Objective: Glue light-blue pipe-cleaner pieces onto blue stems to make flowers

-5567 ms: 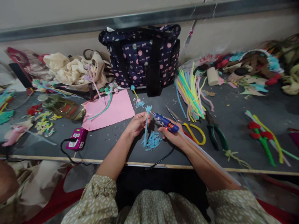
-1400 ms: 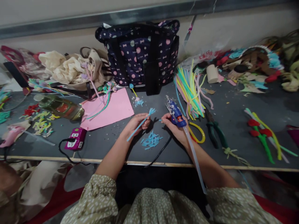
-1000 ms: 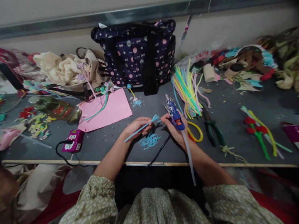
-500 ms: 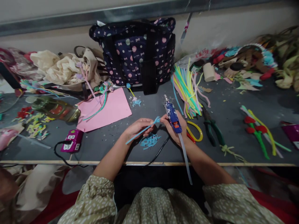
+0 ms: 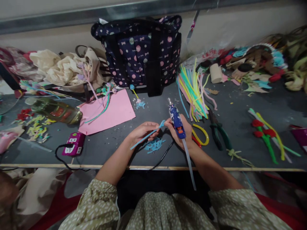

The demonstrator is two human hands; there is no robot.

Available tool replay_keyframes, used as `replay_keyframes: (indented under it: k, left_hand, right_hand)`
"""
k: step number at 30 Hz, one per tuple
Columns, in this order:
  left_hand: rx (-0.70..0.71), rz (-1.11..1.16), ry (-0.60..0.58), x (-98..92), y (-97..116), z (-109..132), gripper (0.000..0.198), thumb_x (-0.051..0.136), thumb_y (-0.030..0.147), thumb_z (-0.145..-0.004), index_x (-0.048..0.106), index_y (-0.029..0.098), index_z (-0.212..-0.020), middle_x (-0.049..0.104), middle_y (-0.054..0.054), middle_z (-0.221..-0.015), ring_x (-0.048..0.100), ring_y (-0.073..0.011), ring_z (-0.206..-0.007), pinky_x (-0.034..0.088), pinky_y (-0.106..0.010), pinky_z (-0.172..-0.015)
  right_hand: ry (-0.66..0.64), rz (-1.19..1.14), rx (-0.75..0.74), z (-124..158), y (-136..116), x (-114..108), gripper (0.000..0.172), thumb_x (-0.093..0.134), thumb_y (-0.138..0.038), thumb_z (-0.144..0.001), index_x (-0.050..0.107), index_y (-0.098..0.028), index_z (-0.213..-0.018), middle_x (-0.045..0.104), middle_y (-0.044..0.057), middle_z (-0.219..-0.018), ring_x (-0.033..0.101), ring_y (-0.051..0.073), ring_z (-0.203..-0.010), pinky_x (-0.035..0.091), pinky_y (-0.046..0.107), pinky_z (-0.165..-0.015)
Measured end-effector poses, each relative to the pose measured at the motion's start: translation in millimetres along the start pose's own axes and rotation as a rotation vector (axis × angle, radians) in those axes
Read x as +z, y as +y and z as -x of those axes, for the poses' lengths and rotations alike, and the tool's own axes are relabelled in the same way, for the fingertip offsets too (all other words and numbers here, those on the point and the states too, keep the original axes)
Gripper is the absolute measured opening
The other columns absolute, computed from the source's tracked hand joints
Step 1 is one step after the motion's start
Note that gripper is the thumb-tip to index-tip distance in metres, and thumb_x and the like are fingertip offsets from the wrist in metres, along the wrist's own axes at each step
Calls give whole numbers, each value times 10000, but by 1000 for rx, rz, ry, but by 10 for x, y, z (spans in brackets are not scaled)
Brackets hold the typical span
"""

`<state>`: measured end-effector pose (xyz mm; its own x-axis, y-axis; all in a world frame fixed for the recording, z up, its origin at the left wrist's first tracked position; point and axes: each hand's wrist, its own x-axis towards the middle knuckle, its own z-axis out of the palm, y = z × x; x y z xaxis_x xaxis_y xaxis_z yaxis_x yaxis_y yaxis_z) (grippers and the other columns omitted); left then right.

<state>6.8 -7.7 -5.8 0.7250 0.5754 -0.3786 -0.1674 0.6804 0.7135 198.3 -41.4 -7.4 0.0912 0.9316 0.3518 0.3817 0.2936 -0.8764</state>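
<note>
My left hand (image 5: pixel 144 131) pinches a thin light-blue stem (image 5: pixel 143 140) that slants down to the left; small blue strips cluster at its upper end. My right hand (image 5: pixel 178 131) is wrapped round a blue hot glue gun (image 5: pixel 176 117), its nozzle pointing up and away and a long clear glue stick trailing from its back. The thumb and forefinger of that same hand reach the stem's clustered tip. Beneath my left hand lies a pile of cut blue pieces (image 5: pixel 154 145). Pliers (image 5: pixel 219 134) with dark green handles and a yellow curved handle (image 5: pixel 202 135) lie right of my right hand.
A pink sheet (image 5: pixel 115 110), a bottle (image 5: pixel 56 110) and a purple power socket (image 5: pixel 74 143) are at left. Behind stand a dark patterned bag (image 5: pixel 136 54) and a phone (image 5: pixel 153 78). A bundle of coloured stems (image 5: pixel 193 92) and a red-and-green flower (image 5: pixel 265 137) lie at right.
Both hands stay almost in place, still on the stem and the glue gun. The view has shifted very slightly.
</note>
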Motion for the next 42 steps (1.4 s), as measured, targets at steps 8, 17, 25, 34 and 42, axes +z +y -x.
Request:
replay_keyframes:
  k: [8, 17, 25, 34, 42]
  left_hand:
    - [-6, -12, -1, -3, -1, -1, 217, 681, 314, -816, 610, 131, -723, 495, 11, -538, 385, -48, -409, 304, -162, -374]
    - [-5, -7, -3, -2, -10, -8, 201, 661, 297, -834, 621, 135, -721, 492, 4, -532, 389, -53, -405, 297, -176, -373]
    - [95, -20, 25, 1, -7, -7, 278, 710, 382, -818, 593, 138, -754, 531, 2, -578, 441, -63, -436, 331, -177, -394]
    - [228, 119, 172, -49, 48, -37, 310, 743, 403, -800, 604, 138, -882, 515, 24, -639, 422, -51, -430, 312, -162, -358]
    - [338, 52, 343, -28, 75, -14, 318, 807, 352, -732, 580, 139, -796, 545, 29, -646, 459, -54, -456, 344, -159, -358]
  right_hand:
    - [-7, 85, -2, 0, -15, -19, 147, 669, -367, -832, 577, -254, -853, 691, -3, -781, 654, 177, -689, 510, 297, -678]
    - [-26, 113, -3, 3, -2, -20, 165, 659, -383, -846, 562, -250, -859, 680, -9, -793, 647, 173, -684, 507, 305, -670]
    - [47, 9, -4, 4, -5, -16, 185, 692, -364, -832, 621, -254, -962, 693, 10, -884, 641, 166, -711, 532, 322, -716]
    - [63, -92, 56, -9, 38, -3, 225, 698, -437, -826, 627, -250, -931, 697, 24, -878, 631, 171, -680, 539, 345, -697]
    - [39, -65, 41, -15, 17, -3, 199, 689, -403, -837, 609, -244, -927, 706, 22, -914, 632, 167, -682, 528, 332, -686]
